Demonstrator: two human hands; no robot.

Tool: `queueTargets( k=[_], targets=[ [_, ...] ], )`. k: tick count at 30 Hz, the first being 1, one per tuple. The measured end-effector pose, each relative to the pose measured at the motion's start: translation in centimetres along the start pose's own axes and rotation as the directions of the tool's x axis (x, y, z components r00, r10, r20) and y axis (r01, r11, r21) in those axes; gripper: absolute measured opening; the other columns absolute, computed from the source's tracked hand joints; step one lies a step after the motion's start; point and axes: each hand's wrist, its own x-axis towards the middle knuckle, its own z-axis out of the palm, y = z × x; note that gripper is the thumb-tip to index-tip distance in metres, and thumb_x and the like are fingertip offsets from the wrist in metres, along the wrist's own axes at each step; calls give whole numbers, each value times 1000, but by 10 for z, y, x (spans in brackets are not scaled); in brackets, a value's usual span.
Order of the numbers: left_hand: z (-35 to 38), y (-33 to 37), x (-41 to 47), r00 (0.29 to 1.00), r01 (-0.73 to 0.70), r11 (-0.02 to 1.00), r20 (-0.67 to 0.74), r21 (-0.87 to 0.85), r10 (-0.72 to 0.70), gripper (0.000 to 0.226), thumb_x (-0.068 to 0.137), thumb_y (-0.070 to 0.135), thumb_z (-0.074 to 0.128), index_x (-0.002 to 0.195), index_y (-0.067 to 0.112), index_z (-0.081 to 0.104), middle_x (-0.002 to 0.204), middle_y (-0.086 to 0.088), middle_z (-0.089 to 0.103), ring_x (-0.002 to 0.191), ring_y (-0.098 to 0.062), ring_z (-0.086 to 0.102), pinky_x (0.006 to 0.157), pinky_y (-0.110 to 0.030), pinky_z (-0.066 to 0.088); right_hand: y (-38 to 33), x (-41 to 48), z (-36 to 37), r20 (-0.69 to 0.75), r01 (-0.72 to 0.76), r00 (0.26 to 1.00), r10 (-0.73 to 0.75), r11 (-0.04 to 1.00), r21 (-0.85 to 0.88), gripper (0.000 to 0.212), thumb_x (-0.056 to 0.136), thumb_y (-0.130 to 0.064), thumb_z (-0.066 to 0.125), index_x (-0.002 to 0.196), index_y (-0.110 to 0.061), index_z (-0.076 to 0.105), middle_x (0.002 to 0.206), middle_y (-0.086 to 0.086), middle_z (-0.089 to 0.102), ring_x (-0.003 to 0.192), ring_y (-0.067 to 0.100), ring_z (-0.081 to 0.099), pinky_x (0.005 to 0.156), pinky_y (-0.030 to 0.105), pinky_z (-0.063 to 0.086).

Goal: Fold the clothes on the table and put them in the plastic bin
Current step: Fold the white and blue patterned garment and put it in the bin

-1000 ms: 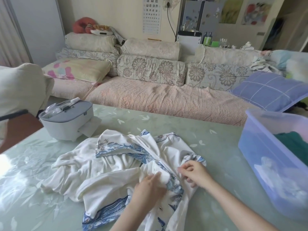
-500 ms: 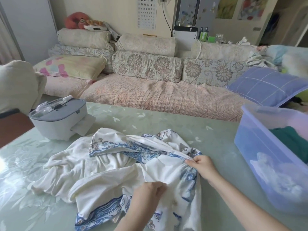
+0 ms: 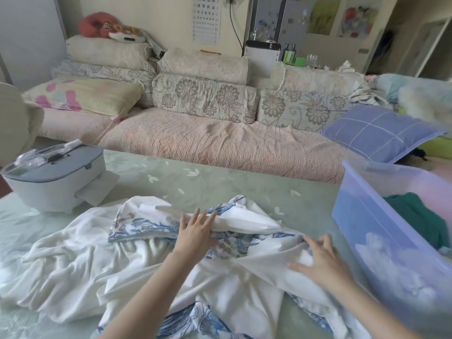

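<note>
Head view. A pale green desk (image 3: pixel 220 182) with a leaf pattern carries a crumpled heap of clothes: a white garment with blue floral trim (image 3: pixel 244 285) lies rumpled across the near middle, and a plain white garment (image 3: pixel 61 260) spreads out to its left, partly under it.

Left hand (image 3: pixel 195 231) rests palm down on a raised fold of the blue-trimmed garment, fingers spread and flat, not pinching. Right hand (image 3: pixel 320 263) lies palm down on the same garment's right side, fingers splayed, pressing the cloth onto the desk; somewhat blurred. Both forearms reach in from the bottom edge.

Plastic bin (image 3: pixel 367 231), translucent blue, stands at the right edge of the desk, just beside the right hand. Inside it a dark green garment (image 3: pixel 420 216) shows, with something pale lower down, seen through the wall and unclear.

A grey-lidded white box (image 3: pixel 56 184) sits at the far left of the desk, apart from the clothes. Behind the desk runs a sofa (image 3: pixel 220 143) with floral cushions and a blue checked pillow (image 3: pixel 376 133).
</note>
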Motion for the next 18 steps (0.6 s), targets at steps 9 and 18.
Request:
queueTargets(
  k=[9, 18],
  targets=[
    [4, 9, -12, 997, -22, 999, 78, -25, 24, 38, 94, 48, 46, 107, 13, 57, 104, -8, 67, 99, -31, 61, 75, -34, 41, 7, 33, 26, 32, 52, 998, -62, 967, 249, 28, 76, -10, 58, 94, -30, 63, 106, 3, 67, 104, 25, 62, 79, 29, 47],
    [-27, 12, -54, 912, -102, 986, 384, -129, 145, 43, 89, 36, 51, 58, 15, 28, 49, 1, 39, 48, -7, 28, 44, -18, 24, -60, 95, -8, -153, 311, 950, -273, 872, 378, 60, 84, 19, 35, 127, -14, 60, 151, 1, 33, 144, 20, 21, 117, 32, 7]
  ],
)
